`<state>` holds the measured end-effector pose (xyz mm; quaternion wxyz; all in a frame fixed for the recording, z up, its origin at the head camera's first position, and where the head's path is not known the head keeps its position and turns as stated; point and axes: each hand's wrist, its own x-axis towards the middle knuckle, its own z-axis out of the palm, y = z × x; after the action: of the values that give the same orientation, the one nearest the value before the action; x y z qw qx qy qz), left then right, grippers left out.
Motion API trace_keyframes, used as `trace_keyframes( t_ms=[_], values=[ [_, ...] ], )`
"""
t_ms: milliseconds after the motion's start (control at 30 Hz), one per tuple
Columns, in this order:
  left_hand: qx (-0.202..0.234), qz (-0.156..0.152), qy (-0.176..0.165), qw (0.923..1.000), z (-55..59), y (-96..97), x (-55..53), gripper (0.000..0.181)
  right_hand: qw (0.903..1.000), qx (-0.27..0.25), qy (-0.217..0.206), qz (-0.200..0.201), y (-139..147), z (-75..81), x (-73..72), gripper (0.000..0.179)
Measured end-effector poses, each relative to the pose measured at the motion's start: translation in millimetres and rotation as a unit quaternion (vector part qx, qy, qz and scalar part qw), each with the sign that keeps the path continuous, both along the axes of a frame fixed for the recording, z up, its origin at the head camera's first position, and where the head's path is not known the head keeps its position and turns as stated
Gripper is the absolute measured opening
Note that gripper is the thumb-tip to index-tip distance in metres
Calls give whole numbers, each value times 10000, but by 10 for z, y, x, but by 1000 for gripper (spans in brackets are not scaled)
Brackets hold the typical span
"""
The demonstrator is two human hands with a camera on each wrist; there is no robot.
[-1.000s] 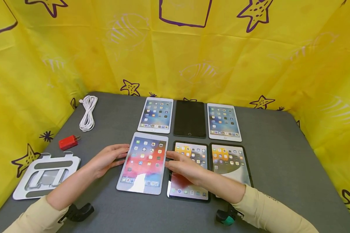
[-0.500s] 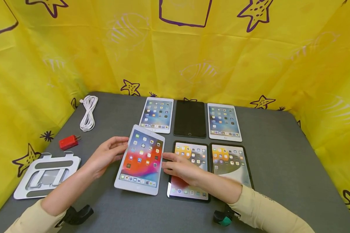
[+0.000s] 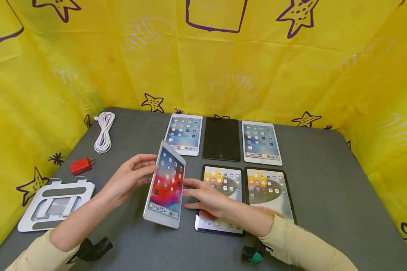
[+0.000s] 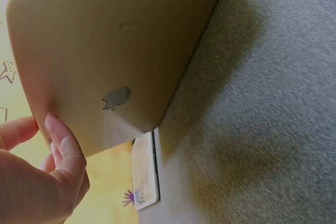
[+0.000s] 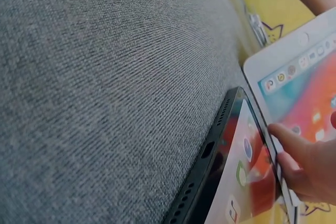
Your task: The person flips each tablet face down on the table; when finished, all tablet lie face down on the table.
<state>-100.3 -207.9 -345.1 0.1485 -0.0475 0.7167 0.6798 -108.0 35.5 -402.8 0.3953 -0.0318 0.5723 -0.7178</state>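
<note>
A white-framed tablet [image 3: 166, 182] with a red and blue home screen is tilted up, its left edge raised above the table. My left hand [image 3: 129, 178] pinches that left edge between thumb and fingers. The left wrist view shows the tablet's metal back [image 4: 115, 56] with an apple logo, and the fingertips on its edge. At the tablet's right edge, my right hand [image 3: 210, 199] touches with extended fingers. It reaches over a dark-framed tablet [image 3: 224, 180], partly hiding it. In the right wrist view, the right fingertips [image 5: 281, 135] lie along the white frame.
Behind lie a white tablet [image 3: 186, 131], a black-screened tablet [image 3: 221, 139] and another white tablet [image 3: 262, 141]. A second dark-framed tablet [image 3: 269, 188] lies right. Leftward are a white cable [image 3: 103, 133], a red plug adapter [image 3: 81, 166] and a folded stand [image 3: 55, 205].
The white tablet has gone from lying nearly flat to tilting steeply, its left side lifted. The left hand has risen with that edge; the right hand has shifted slightly left.
</note>
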Motion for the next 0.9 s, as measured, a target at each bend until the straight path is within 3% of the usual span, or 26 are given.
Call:
trace_keyframes(
  t_ms=[200,400,533,700,900],
  values=[
    [-9,-67,106,9999,31,120,-13,54,10000,47,-24,8,-8,25,-26,53],
    [-63,-100,217,9997,43,194,-29,54,9990,292,254,206,-3,144,-202,49],
    [-111,-82,204,9997,56,214,-24,55,9959,437,781,150,-46,266,-344,46],
    [-162,-63,246,9995,48,244,-25,54,9881,450,1436,-330,-142,381,-503,48],
    [-142,28,383,9992,9,300,-27,52,9694,817,2200,-720,-223,416,-619,56]
  ],
)
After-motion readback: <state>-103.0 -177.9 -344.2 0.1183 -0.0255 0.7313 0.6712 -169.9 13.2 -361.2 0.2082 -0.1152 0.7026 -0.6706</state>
